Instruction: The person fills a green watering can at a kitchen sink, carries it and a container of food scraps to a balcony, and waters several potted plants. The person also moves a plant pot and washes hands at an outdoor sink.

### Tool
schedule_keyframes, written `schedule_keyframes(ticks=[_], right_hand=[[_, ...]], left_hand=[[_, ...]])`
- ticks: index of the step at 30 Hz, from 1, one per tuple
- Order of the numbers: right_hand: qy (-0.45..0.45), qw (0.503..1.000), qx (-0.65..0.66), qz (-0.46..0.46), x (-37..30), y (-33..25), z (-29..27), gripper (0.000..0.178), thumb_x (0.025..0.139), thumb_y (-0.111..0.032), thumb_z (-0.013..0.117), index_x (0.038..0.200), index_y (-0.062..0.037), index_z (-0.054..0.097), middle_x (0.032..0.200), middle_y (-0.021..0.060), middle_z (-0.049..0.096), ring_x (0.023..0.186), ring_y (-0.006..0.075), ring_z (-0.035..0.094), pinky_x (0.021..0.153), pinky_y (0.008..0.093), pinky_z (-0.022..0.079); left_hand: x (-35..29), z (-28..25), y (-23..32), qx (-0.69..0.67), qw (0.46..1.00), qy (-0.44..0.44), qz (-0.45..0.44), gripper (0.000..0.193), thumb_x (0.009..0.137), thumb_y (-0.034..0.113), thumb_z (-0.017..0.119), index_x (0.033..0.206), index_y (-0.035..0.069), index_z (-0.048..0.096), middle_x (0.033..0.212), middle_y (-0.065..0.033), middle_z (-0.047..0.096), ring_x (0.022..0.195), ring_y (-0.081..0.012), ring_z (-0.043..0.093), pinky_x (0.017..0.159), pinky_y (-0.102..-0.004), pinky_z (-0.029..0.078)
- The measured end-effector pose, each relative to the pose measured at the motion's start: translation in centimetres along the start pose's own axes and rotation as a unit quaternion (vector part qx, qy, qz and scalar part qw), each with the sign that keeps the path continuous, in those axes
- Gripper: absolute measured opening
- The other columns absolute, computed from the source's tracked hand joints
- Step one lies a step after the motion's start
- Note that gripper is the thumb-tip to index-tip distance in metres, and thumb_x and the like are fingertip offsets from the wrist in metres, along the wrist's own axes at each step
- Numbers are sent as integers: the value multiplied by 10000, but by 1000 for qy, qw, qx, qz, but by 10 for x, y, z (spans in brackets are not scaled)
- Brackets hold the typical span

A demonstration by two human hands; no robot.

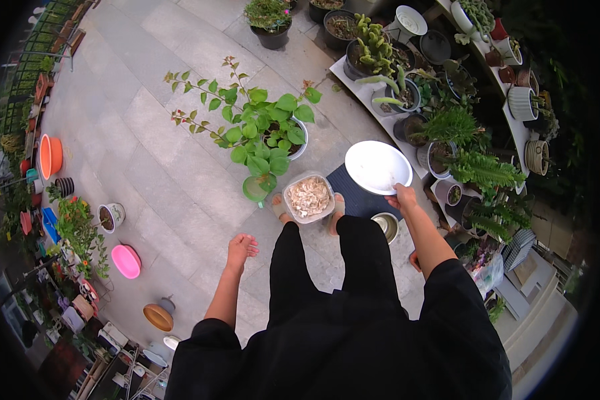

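My right hand (pixel 402 199) grips the near rim of a white oval basin (pixel 379 167), which is out to the right above a dark blue mat (pixel 350 195). Only a few small specks show inside the basin. My left hand (pixel 242 251) hangs free on the left, fingers loosely bent and holding nothing. Between my feet stands a clear square tub (pixel 288 200) filled with pale, whitish-brown pieces (pixel 309 197) whose kind I cannot tell. Just past it is a light green watering can or jug (pixel 253 189), partly under leaves.
A leafy potted plant (pixel 260 130) stands ahead of my feet. A metal bowl (pixel 388 227) sits by my right leg. Crowded plant shelves (pixel 397 127) line the right side. On the left are a pink basin (pixel 126 261), an orange tub (pixel 50 157) and a white flowerpot (pixel 111 217).
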State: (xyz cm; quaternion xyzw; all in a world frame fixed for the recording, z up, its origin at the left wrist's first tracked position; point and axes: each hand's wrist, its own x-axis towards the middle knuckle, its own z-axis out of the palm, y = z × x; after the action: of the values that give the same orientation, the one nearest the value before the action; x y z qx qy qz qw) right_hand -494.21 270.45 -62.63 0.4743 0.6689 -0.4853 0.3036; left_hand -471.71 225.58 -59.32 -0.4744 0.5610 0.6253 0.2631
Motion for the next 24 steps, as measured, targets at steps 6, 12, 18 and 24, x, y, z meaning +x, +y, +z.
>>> schedule_keyframes(ticks=[6, 12, 18, 24], right_hand=[[10, 998, 2, 55, 93, 5, 75, 293, 828, -155, 493, 1030, 54, 526, 769, 133, 635, 584, 192, 637, 441, 262, 504], [19, 999, -38, 7, 244, -2, 176, 321, 813, -144, 520, 994, 120, 551, 777, 168, 634, 572, 212, 641, 445, 275, 519], [22, 996, -3, -89, 357, -23, 267, 296, 807, -114, 558, 1002, 107, 548, 800, 159, 626, 581, 209, 631, 462, 257, 525], [-58, 991, 84, -86, 421, -16, 319, 455, 817, -82, 553, 1221, 34, 379, 1077, 195, 551, 792, 232, 612, 526, 283, 531]], left_hand=[[90, 1, 15, 20, 1000, 5, -17, 195, 908, 222, 481, 883, 45, 557, 773, -69, 609, 591, -138, 587, 537, -258, 479], [214, 39, -8, 28, 999, 16, 30, 233, 910, 267, 482, 949, 52, 562, 804, -66, 604, 599, -143, 582, 559, -257, 480], [339, 49, -55, -51, 991, -54, 114, 306, 923, 297, 477, 1083, 41, 529, 879, -88, 605, 678, -158, 601, 594, -266, 489], [407, 36, -87, -114, 992, 5, 46, 283, 938, 265, 463, 1100, 40, 513, 911, -96, 605, 753, -188, 616, 642, -296, 501]])
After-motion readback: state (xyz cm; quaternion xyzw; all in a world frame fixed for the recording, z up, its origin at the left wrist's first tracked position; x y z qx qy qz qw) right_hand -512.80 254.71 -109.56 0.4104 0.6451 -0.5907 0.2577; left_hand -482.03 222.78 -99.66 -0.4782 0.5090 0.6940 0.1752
